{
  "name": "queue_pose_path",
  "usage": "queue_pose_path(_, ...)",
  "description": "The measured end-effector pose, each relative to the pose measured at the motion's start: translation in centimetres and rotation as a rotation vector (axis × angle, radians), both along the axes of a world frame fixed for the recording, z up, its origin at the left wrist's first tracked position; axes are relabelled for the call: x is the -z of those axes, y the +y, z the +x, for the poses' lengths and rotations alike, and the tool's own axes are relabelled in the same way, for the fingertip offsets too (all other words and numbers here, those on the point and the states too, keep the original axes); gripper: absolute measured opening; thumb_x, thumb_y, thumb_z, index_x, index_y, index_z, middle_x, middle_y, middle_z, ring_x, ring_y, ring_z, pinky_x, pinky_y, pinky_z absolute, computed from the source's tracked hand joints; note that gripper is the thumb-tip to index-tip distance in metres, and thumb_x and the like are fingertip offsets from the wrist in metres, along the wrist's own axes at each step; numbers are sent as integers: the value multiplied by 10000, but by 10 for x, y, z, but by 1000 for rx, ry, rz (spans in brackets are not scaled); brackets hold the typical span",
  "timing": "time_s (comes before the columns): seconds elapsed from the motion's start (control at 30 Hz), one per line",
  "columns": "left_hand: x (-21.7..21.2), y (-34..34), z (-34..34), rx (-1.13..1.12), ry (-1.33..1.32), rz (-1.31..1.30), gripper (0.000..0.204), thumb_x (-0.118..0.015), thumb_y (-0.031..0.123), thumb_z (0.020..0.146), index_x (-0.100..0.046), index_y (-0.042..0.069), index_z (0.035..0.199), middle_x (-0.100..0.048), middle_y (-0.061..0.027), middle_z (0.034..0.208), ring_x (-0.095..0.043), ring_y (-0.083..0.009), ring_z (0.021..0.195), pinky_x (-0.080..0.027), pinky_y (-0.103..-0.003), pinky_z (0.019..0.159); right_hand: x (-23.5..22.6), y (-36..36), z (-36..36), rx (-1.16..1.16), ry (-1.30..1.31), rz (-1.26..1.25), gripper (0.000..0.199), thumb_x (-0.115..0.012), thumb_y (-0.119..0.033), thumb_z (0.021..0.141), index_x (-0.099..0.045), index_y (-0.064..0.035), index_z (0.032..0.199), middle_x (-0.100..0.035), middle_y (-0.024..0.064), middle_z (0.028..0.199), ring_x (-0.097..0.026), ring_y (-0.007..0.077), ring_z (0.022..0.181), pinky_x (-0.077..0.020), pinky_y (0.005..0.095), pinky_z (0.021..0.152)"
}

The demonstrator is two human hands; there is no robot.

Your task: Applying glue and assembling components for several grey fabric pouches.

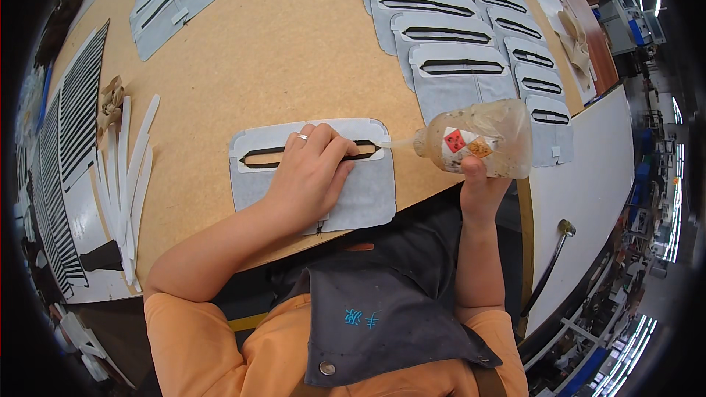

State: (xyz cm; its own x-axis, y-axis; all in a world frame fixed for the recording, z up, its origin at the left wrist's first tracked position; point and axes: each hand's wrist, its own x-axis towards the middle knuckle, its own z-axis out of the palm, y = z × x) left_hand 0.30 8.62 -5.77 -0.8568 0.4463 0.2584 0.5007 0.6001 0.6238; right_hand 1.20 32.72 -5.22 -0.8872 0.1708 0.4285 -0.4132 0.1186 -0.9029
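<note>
A grey fabric-like panel [316,195] lies on the table before me. A long slot with black edging [254,158] runs across its paler upper strip. My left hand [312,165] rests on the panel, fingers bent and closed together at the slot's black edge, the thumb close to the index finger. A ring is on one finger. My right hand [482,184] grips a translucent squeeze bottle [496,129], tilted onto its side. Its thin nozzle [397,144] points left and reaches the slot's right end. The right fingers behind the bottle are mostly hidden.
Overlapping rows of similar slotted panels [448,62] cover the far right of the table [198,117]. Another small stack [176,4] lies far left. At left are black strips on a white board [81,103] and loose white strips [132,176]. A hammer [551,261] lies right.
</note>
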Motion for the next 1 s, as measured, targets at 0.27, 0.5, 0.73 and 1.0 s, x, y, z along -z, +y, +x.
queue_pose_path(0.27,1,0,3,-5,-8,-5,169,-644,38,801,-582,71,954,-495,-78,894,-484,-274,860,-351,-387,759,6,15,21,50,-250,-295,686,-618,-554,856,-427,-52,1283,-598,70,1093,-635,175,893,-529,293,600)
queue_pose_path(0.5,-1,0,3,-2,-3,5,168,-644,36,804,-589,68,959,-496,-76,892,-484,-271,856,-346,-386,759,24,-5,36,105,-76,12,894,-714,-516,799,-286,-20,1407,-474,92,1316,-506,226,1201,-435,390,1003)
queue_pose_path(0.73,0,-1,3,-9,-2,9,151,-638,38,808,-595,67,950,-499,-80,888,-488,-271,848,-350,-387,760,21,-8,34,21,19,-43,805,-735,-423,812,-350,10,1370,-493,131,1311,-520,236,1166,-463,364,963)
queue_pose_path(1.0,-5,0,1,4,-12,22,122,-640,23,797,-564,48,890,-505,-88,865,-490,-278,830,-360,-389,779,15,9,39,52,-180,-334,841,-627,-590,834,-325,-35,1388,-496,120,1297,-584,213,1082,-534,347,825)
